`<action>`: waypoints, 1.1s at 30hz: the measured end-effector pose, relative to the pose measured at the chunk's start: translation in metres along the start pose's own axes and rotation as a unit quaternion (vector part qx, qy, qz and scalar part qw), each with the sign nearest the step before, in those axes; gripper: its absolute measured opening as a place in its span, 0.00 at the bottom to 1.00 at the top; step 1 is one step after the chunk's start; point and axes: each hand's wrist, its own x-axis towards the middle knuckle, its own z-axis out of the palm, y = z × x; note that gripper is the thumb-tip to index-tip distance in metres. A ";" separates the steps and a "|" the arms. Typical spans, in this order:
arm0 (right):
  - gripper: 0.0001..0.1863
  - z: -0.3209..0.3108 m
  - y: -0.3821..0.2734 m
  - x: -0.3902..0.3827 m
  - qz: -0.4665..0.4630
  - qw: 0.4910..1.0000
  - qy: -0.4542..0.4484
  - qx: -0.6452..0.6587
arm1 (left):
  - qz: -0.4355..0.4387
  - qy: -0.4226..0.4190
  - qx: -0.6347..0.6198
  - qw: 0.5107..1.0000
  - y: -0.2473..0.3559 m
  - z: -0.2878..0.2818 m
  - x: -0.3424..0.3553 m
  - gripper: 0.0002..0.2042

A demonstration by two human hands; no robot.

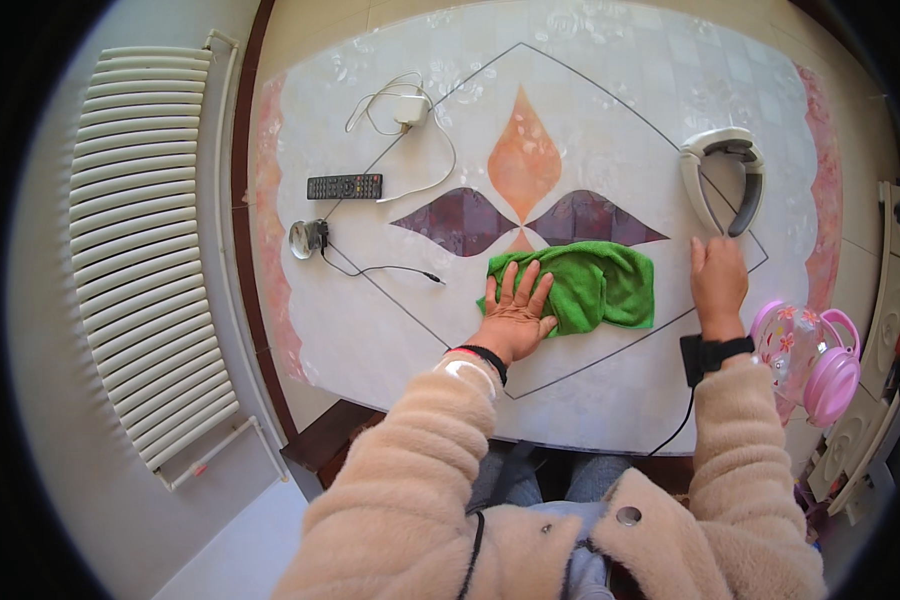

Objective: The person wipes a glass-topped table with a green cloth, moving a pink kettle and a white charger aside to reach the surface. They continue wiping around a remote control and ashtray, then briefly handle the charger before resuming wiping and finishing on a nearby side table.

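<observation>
A left hand lies spread on a green cloth, a right hand beside a white U-shaped device.
Taking the green cloth (605, 280) as the clock's centre on the pale table (410, 330), the left hand (515, 315) lies at its nine-o'clock end, fingers parted and pressed flat on the fabric, thumb held out from them. At three o'clock, the right hand (720, 285) keeps its fingers together and bent at the open end of the white U-shaped device (755, 190), which sits at two o'clock (whether the fingertips grip or merely touch it, one cannot tell). A black remote (345, 187) lies toward ten o'clock.
</observation>
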 end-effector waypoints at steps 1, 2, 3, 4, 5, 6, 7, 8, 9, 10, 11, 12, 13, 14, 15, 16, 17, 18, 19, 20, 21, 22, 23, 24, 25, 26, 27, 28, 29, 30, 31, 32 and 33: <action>0.11 -0.001 -0.008 -0.009 -0.053 0.996 0.018 0.062 | 0.008 0.033 -0.004 0.999 -0.001 0.003 0.000 0.40; 0.11 0.000 -0.020 -0.019 -0.101 0.988 0.031 0.112 | 0.000 0.025 -0.008 1.000 -0.002 0.007 0.000 0.39; 0.11 -0.001 -0.032 -0.030 -0.132 0.978 0.031 0.160 | 0.012 0.054 -0.007 0.998 -0.003 0.011 0.000 0.40; 0.12 -0.001 -0.047 -0.041 -0.193 0.961 0.032 0.197 | 0.008 0.044 -0.004 0.999 -0.004 0.014 0.001 0.40; 0.15 0.001 -0.064 -0.054 -0.236 0.944 0.013 0.231 | 0.013 0.061 -0.008 0.998 -0.005 0.017 0.001 0.40; 0.19 0.002 -0.081 -0.067 -0.264 0.936 -0.007 0.234 | 0.020 0.071 -0.011 0.997 -0.005 0.019 0.001 0.40; 0.23 0.004 -0.097 -0.080 -0.290 0.929 -0.038 0.228 | 0.038 0.110 -0.020 0.993 -0.006 0.020 0.002 0.40; 0.26 0.007 -0.109 -0.091 -0.289 0.933 -0.066 0.203 | 0.057 0.148 -0.030 0.987 -0.006 0.019 0.002 0.39; 0.29 0.010 -0.120 -0.101 -0.287 0.938 -0.096 0.171 | 0.052 0.122 -0.014 0.991 -0.006 0.018 0.002 0.39; 0.32 0.013 -0.127 -0.109 -0.280 0.940 -0.135 0.139 | 0.048 0.097 0.001 0.994 -0.006 0.015 0.002 0.39; 0.33 0.016 -0.133 -0.113 -0.263 0.947 -0.135 0.122 | 0.033 0.036 0.010 0.999 -0.006 0.010 0.002 0.39; 0.35 0.019 -0.137 -0.117 -0.248 0.952 -0.145 0.107 | 0.050 0.060 -0.028 0.997 -0.007 0.005 -0.001 0.39; 0.37 0.022 -0.141 -0.119 -0.223 0.955 -0.179 0.077 | 0.058 0.049 -0.072 0.995 -0.009 -0.002 -0.003 0.38; 0.38 0.024 -0.144 -0.121 -0.211 0.959 -0.168 0.089 | 0.071 0.054 -0.114 0.989 -0.011 -0.009 -0.004 0.38; 0.39 0.026 -0.148 -0.122 -0.199 0.963 -0.165 0.070 | 0.073 0.032 -0.153 0.985 -0.014 -0.017 -0.005 0.37; 0.39 0.029 -0.152 -0.121 -0.186 0.969 -0.154 0.051 | 0.081 0.027 -0.187 0.979 -0.019 -0.025 -0.006 0.36; 0.40 0.031 -0.157 -0.121 -0.177 0.973 -0.138 0.042 | 0.091 0.027 -0.219 0.971 -0.024 -0.032 -0.006 0.36; 0.41 0.032 -0.161 -0.118 -0.181 0.974 -0.132 0.030 | 0.111 0.087 -0.213 0.967 -0.028 -0.039 -0.005 0.29; 0.41 0.034 -0.166 -0.115 -0.175 0.977 -0.119 0.029 | 0.133 0.110 -0.237 0.956 -0.038 -0.047 -0.002 0.26; 0.42 0.035 -0.171 -0.112 -0.166 0.979 -0.118 0.025 | 0.150 0.124 -0.258 0.946 -0.053 -0.057 0.005 0.24; 0.42 0.035 -0.176 -0.108 -0.157 0.980 -0.117 0.021 | 0.167 0.138 -0.278 0.936 -0.069 -0.067 0.013 0.22; 0.42 0.036 -0.180 -0.103 -0.152 0.981 -0.119 0.011 | 0.170 0.235 -0.274 0.917 -0.083 -0.077 0.026 0.19; 0.42 0.036 -0.183 -0.096 -0.145 0.982 -0.124 0.007 | 0.173 0.331 -0.271 0.887 -0.097 -0.088 0.041 0.16; 0.42 0.036 -0.187 -0.090 -0.137 0.982 -0.129 0.003 | 0.086 0.346 -0.249 0.901 -0.110 -0.098 0.053 0.16; 0.42 0.036 -0.190 -0.083 -0.127 0.982 -0.139 0.000 | -0.003 0.357 -0.229 0.906 -0.124 -0.109 0.065 0.16; 0.43 0.036 -0.193 -0.076 -0.123 0.982 -0.140 -0.004 | -0.030 0.370 -0.198 0.907 -0.141 -0.122 0.078 0.18; 0.43 0.036 -0.196 -0.069 -0.118 0.983 -0.140 -0.003 | -0.061 0.375 -0.168 0.910 -0.156 -0.135 0.090 0.19; 0.43 0.037 -0.198 -0.061 -0.113 0.984 -0.140 -0.003 | -0.072 0.385 -0.160 0.906 -0.169 -0.148 0.102 0.22; 0.43 0.037 -0.200 -0.054 -0.109 0.985 -0.136 0.004 | -0.088 0.387 -0.153 0.905 -0.178 -0.159 0.112 0.25; 0.44 0.037 -0.202 -0.048 -0.109 0.985 -0.136 -0.002 | -0.100 0.395 -0.143 0.902 -0.182 -0.167 0.120 0.27; 0.44 0.037 -0.203 -0.041 -0.108 0.985 -0.133 -0.001 | -0.110 0.405 -0.134 0.898 -0.185 -0.175 0.128 0.28; 0.44 0.038 -0.204 -0.035 -0.109 0.986 -0.130 0.000 | -0.126 0.409 -0.123 0.895 -0.185 -0.182 0.135 0.30; 0.44 0.037 -0.205 -0.028 -0.109 0.986 -0.127 0.001 | -0.130 0.399 -0.127 0.899 -0.184 -0.187 0.142 0.31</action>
